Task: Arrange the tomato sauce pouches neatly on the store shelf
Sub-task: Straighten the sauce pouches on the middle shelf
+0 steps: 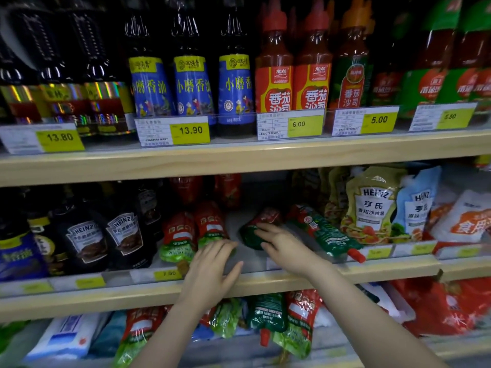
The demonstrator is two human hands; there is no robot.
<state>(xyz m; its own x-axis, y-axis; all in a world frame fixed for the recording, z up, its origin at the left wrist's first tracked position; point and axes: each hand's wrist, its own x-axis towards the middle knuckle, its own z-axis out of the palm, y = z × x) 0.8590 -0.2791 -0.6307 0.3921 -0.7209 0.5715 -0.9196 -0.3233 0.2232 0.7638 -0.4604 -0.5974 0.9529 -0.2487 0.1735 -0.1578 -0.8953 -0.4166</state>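
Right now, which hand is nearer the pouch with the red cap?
Right hand, just left of the red-capped pouch. The left hand is farther left, by the standing pouches.

Single head-worn wide-angle view: faces the store shelf (239, 160) straight on and slightly downward, close enough that both forearms reach in from the bottom edge; three shelf levels fill the frame, edges bowed.

Dim overall, with the far shelf recesses nearly black. Glare streaks the dark bottles (79, 62) at upper left. Wide-angle bending curves the shelf edges (239, 160), and the corners look soft and blurred.
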